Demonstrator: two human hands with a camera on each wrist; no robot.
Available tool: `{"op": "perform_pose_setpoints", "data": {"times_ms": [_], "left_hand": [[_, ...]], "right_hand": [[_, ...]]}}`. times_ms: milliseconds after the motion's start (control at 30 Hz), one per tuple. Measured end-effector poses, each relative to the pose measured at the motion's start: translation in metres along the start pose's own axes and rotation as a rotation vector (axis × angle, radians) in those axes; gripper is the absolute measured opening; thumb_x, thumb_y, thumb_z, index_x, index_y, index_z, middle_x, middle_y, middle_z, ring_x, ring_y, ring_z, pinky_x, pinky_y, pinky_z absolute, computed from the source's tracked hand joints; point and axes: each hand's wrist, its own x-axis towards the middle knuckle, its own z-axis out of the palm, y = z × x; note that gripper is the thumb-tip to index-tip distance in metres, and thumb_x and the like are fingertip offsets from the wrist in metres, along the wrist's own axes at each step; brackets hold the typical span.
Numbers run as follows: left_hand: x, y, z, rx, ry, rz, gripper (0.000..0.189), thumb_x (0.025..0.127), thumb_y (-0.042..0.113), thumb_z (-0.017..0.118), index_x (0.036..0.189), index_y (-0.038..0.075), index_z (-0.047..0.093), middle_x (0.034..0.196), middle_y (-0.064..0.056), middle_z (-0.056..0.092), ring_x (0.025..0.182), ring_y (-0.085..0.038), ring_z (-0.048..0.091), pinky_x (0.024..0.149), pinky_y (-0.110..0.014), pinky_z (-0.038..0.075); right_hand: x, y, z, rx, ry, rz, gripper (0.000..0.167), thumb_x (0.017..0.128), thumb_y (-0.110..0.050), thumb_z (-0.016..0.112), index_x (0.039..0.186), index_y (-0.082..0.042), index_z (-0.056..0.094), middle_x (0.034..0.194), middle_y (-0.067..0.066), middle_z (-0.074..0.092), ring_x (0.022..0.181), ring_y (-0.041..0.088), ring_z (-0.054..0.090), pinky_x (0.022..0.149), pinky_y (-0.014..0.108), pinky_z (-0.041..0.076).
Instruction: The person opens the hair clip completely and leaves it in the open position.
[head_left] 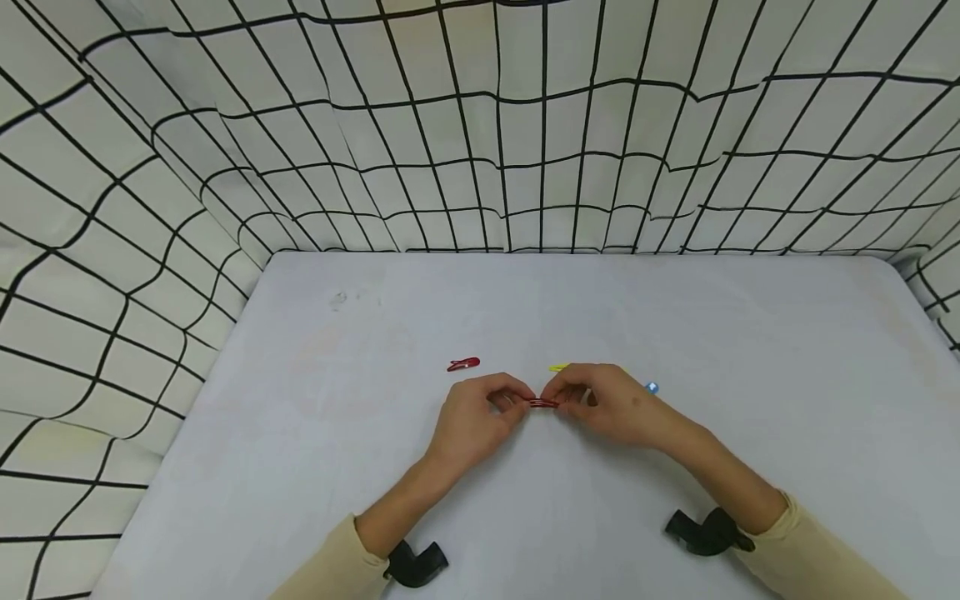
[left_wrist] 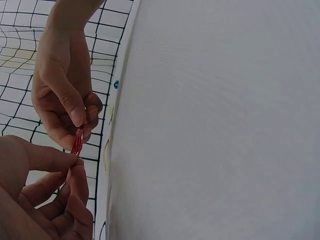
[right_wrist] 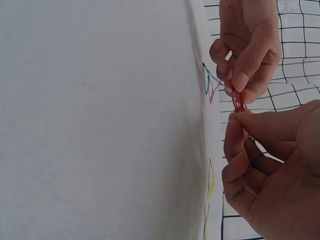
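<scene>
In the head view, a slim red snap hair clip [head_left: 543, 403] is held level between the two hands, close over the table. My left hand [head_left: 480, 421] pinches its left end between thumb and fingertips. The other end is pinched by my right hand [head_left: 615, 408]. From the left wrist, the red hair clip [left_wrist: 76, 142] shows edge-on as several thin strips. The right wrist view likewise has the clip [right_wrist: 237, 100] spanning the fingertips of both hands, which cover its ends.
Beyond the left hand lies another red clip [head_left: 463, 364] on the white table [head_left: 337, 333]. A yellow clip [head_left: 557, 367] is partly hidden behind the right hand, and a small blue piece [head_left: 652, 387] shows past the right wrist. Black-gridded white cloth [head_left: 517, 133] walls the far side.
</scene>
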Motion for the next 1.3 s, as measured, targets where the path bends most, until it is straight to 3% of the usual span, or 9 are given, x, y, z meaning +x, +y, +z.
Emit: {"op": "perform_pose_setpoints", "data": {"times_ms": [267, 533, 733, 867, 1033, 1300], "left_hand": [[-0.009, -0.008, -0.003, -0.027, 0.004, -0.045, 0.018, 0.088, 0.005, 0.078, 0.09, 0.023, 0.079, 0.075, 0.007, 0.071, 0.07, -0.006, 0.064, 0.067, -0.022, 0.047], [-0.006, -0.007, -0.003, -0.08, -0.018, -0.028, 0.017, 0.088, 0.008, 0.079, 0.093, 0.024, 0.079, 0.077, 0.008, 0.071, 0.073, -0.007, 0.065, 0.067, -0.022, 0.048], [-0.004, -0.006, -0.003, -0.135, -0.021, -0.048, 0.016, 0.089, 0.01, 0.08, 0.095, 0.024, 0.079, 0.081, 0.005, 0.072, 0.075, -0.008, 0.066, 0.066, -0.022, 0.05], [-0.002, -0.005, -0.005, -0.179, -0.032, -0.05, 0.014, 0.09, 0.012, 0.08, 0.098, 0.025, 0.079, 0.086, 0.005, 0.074, 0.08, -0.01, 0.068, 0.071, -0.023, 0.052], [0.001, -0.004, -0.006, -0.221, -0.057, -0.054, 0.014, 0.091, 0.014, 0.08, 0.1, 0.024, 0.079, 0.089, 0.005, 0.076, 0.082, -0.01, 0.069, 0.075, -0.025, 0.052], [0.004, 0.0, -0.007, -0.288, -0.085, -0.075, 0.016, 0.091, 0.012, 0.078, 0.105, 0.021, 0.078, 0.093, 0.0, 0.078, 0.083, -0.013, 0.07, 0.071, -0.024, 0.05]], "right_hand": [[0.004, 0.003, 0.01, 0.066, 0.0, 0.004, 0.022, 0.098, -0.005, 0.068, 0.111, -0.02, 0.076, 0.104, -0.002, 0.074, 0.091, 0.006, 0.063, 0.08, 0.023, 0.053], [0.003, 0.004, 0.006, 0.116, 0.029, 0.015, 0.018, 0.098, -0.006, 0.068, 0.109, -0.018, 0.077, 0.105, 0.002, 0.077, 0.09, 0.008, 0.065, 0.077, 0.024, 0.054], [0.003, 0.005, 0.003, 0.286, 0.015, 0.096, 0.015, 0.101, -0.013, 0.068, 0.113, -0.016, 0.076, 0.104, 0.011, 0.076, 0.086, 0.023, 0.066, 0.069, 0.026, 0.053], [0.002, 0.008, 0.001, 0.411, 0.032, 0.152, 0.018, 0.101, -0.021, 0.068, 0.117, -0.015, 0.075, 0.1, 0.012, 0.075, 0.087, 0.034, 0.064, 0.072, 0.03, 0.054], [0.001, 0.008, -0.001, 0.468, 0.056, 0.182, 0.02, 0.101, -0.029, 0.069, 0.116, -0.017, 0.075, 0.095, 0.006, 0.075, 0.092, 0.034, 0.065, 0.078, 0.032, 0.056], [0.001, 0.007, -0.001, 0.554, 0.107, 0.188, 0.024, 0.101, -0.027, 0.069, 0.116, -0.009, 0.075, 0.091, 0.004, 0.077, 0.095, 0.033, 0.068, 0.083, 0.033, 0.057]]}}
